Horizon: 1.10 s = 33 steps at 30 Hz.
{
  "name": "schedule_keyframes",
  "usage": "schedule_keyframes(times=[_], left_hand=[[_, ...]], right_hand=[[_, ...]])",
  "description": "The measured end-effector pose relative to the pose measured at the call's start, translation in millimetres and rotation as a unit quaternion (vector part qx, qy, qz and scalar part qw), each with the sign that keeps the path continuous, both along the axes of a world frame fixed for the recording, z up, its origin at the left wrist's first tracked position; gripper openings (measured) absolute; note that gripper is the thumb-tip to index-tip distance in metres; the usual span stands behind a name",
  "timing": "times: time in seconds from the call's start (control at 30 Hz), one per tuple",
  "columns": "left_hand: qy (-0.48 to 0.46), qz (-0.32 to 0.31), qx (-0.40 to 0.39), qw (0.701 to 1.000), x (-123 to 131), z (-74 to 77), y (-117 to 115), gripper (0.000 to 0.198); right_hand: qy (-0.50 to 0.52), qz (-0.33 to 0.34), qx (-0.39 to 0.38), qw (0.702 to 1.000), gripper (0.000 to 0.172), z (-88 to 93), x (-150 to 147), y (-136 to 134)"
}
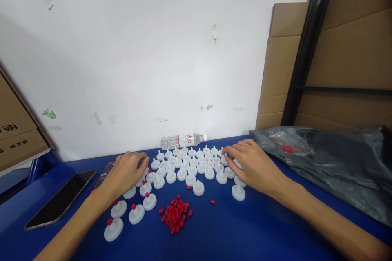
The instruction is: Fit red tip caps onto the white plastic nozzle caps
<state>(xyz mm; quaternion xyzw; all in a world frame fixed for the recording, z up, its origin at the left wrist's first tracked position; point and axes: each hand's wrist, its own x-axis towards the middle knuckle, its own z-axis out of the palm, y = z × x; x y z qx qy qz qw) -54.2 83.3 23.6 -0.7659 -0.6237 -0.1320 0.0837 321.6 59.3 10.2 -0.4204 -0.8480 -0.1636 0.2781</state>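
- Several capped discs, near left, look done.
- More bare discs, mid to far, seemingly await caps; loose caps lie heaped near.
- Left hand curls over left discs, right hand over right ones; whether either pinches anything, I cannot tell.

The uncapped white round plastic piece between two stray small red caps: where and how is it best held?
Probably by its narrow white stem, pinched from above and the near side: it points up from a wide disc-shaped base, while a similar white piece sits close behind-left.
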Motion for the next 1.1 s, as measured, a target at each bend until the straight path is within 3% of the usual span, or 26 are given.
schedule_keyframes(times=[0.13,0.37,0.43,0.53,0.63,0.73,0.8,0.93,1.1], left_hand=[[-0.008,-0.017,0.037,0.999,5.0,1.7,-3.9,0.043],[-0.025,-0.021,0.129,0.991,17.7,3.1,-15.8,0.033],[-0.032,-0.061,0.161,0.985,25.3,3.5,-22.8,0.032],[-0.037,-0.17,0.198,0.965,45.0,1.5,-39.0,0.025],[-0.053,-0.272,0.192,0.941,72.0,-7.2,-59.0,0.019],[-0.046,-0.337,0.166,0.926,96.7,-23.6,-73.5,0.022],[-0.028,-0.369,0.196,0.908,108.4,-36.3,-77.2,0.026],[0.032,-0.362,0.237,0.901,122.5,-53.4,-76.2,0.024],[0.099,-0.331,0.248,0.905,139.3,-61.2,-71.7,0.018]], right_hand=[[0.012,-0.018,-0.033,0.999,0.022,8.5,3.2,-3.1],[-0.03,-0.035,-0.167,0.985,0.028,16.9,13.2,-10.5],[-0.051,-0.025,-0.197,0.979,0.023,14.8,15.9,-12.0],[-0.069,-0.01,-0.23,0.971,0.015,12.4,17.3,-14.7],[-0.064,0.009,-0.253,0.965,0.016,13.7,15.9,-18.7],[-0.055,0.029,-0.266,0.962,0.025,16.0,15.6,-23.5],[-0.05,0.041,-0.285,0.956,0.02,14.6,17.6,-26.1],[-0.041,0.053,-0.323,0.944,0.037,3.4,24.1,-27.4],[-0.041,0.054,-0.354,0.933,0.026,3.3,23.4,-26.3]])
